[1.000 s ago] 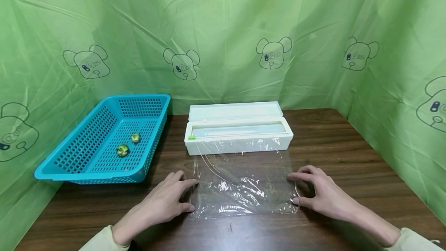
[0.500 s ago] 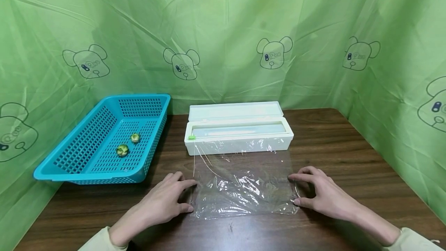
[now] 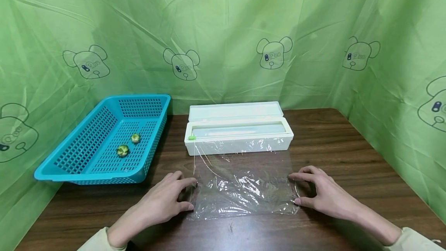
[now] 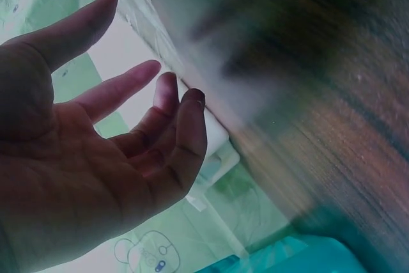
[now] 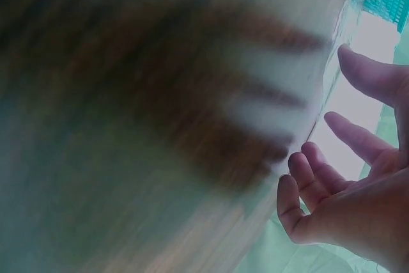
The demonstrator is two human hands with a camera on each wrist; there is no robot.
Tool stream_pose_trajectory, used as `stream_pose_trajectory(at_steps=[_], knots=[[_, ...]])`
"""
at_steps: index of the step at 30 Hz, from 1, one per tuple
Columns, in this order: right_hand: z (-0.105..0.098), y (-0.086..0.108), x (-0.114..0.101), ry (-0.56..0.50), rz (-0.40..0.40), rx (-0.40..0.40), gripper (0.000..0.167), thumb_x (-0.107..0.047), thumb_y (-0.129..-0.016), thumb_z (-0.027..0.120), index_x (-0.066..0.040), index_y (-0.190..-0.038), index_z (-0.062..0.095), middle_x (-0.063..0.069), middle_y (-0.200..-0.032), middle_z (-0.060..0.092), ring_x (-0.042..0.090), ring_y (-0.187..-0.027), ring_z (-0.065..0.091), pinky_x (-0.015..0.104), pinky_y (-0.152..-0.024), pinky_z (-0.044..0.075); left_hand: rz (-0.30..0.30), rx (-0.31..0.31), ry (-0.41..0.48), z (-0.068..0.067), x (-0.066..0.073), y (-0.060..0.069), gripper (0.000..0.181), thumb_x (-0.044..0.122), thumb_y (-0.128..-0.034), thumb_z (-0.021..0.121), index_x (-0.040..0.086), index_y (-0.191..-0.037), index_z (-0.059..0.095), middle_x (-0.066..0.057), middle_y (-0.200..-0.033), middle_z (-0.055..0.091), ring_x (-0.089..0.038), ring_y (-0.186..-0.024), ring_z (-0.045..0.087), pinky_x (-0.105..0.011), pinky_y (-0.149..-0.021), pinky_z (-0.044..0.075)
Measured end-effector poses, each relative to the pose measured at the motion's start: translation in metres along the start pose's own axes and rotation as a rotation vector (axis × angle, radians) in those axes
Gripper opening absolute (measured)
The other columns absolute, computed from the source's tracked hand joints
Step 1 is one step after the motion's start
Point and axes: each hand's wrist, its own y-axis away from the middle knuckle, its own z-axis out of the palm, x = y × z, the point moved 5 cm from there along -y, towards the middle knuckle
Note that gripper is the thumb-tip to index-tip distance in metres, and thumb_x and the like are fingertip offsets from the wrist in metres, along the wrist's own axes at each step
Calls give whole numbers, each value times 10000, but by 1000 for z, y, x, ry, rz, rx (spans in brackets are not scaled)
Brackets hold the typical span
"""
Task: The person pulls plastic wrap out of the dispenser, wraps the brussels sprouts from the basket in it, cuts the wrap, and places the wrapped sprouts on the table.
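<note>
A sheet of clear plastic film (image 3: 244, 193) lies wrinkled on the table, running from the front of a white box (image 3: 238, 144) with its lid tipped back. At the film's left edge my left hand (image 3: 162, 198) rests with thumb and index finger touching it; the other fingers bend loosely, as the left wrist view shows of the hand (image 4: 128, 132). My right hand (image 3: 324, 193) touches the right edge the same way, thumb and index finger apart. In the right wrist view that hand (image 5: 358, 177) has relaxed, spread fingers. A green slider (image 3: 192, 137) sits at the box's left end.
A blue perforated basket (image 3: 139, 174) stands at the left, holding two small green sprouts, one larger (image 3: 122, 150) and one smaller (image 3: 135, 138). Green printed cloth (image 3: 223, 18) hangs behind and along both sides of the dark wooden table (image 3: 348, 146).
My left hand has shifted very slightly left, and the creases in the film have changed shape a little. The right hand has hardly moved.
</note>
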Motion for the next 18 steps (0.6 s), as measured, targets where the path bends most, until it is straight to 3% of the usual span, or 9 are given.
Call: stream_pose_trajectory(at_steps=[11, 13, 18], knots=[[2, 0, 2, -6, 2, -9, 622, -394, -774, 942, -173, -1315, 730, -20, -1248, 585, 283, -1184, 565, 594, -942, 488, 43, -12, 88, -16, 7, 6, 616, 287, -844, 903, 144, -1399, 678, 17, -1146, 608, -189, -1087, 579, -489, -943, 522], [2, -1, 2, -6, -1, -8, 623, -390, -772, 944, -170, -1315, 730, -19, -1246, 586, 278, -1181, 564, 591, -941, 489, 85, -20, 128, -23, 9, 8, 584, 283, -865, 886, 140, -1392, 679, 25, -1133, 622, -185, -1037, 599, -453, -891, 533], [3, -2, 2, -1, -11, -8, 620, -400, -770, 943, -174, -1308, 733, -18, -1239, 592, 284, -1174, 567, 599, -934, 494, 201, -40, 258, -51, 12, 15, 543, 322, -914, 836, 147, -1399, 666, 83, -903, 610, -130, -786, 567, -309, -659, 497]])
